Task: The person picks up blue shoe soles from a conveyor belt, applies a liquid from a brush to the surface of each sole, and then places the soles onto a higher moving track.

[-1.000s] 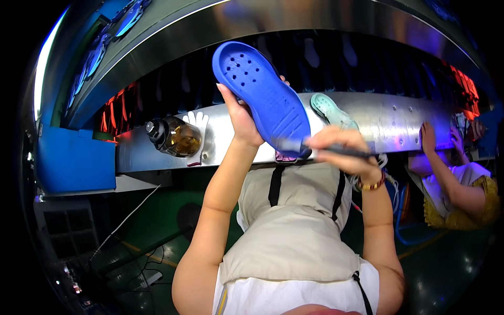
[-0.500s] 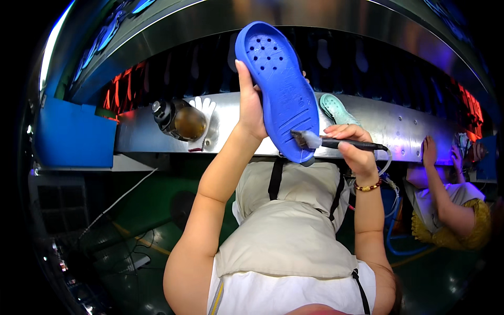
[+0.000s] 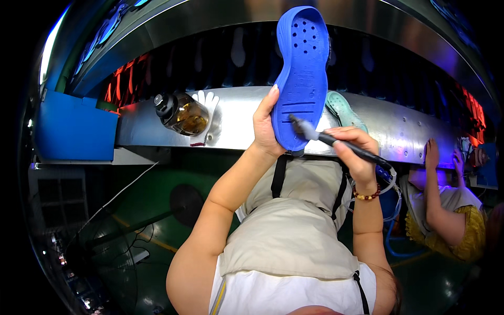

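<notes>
Long metal desk point(image 3: 236, 131) spanning nine to three o'clock. Blue bin point(image 3: 73, 128) at nine. Blue perforated shoe point(image 3: 302, 79) upright at twelve, gripped along its lower left edge by left hand point(image 3: 265, 128), fingers wrapped tight. Amber glass bottle point(image 3: 181, 113) lying at ten on desk, white glove point(image 3: 206, 113) just beside. Teal shoe point(image 3: 344, 111) at one. Right hand point(image 3: 354, 152) clenched around dark-handled brush point(image 3: 336, 143), bristles touching blue shoe's heel.
</notes>
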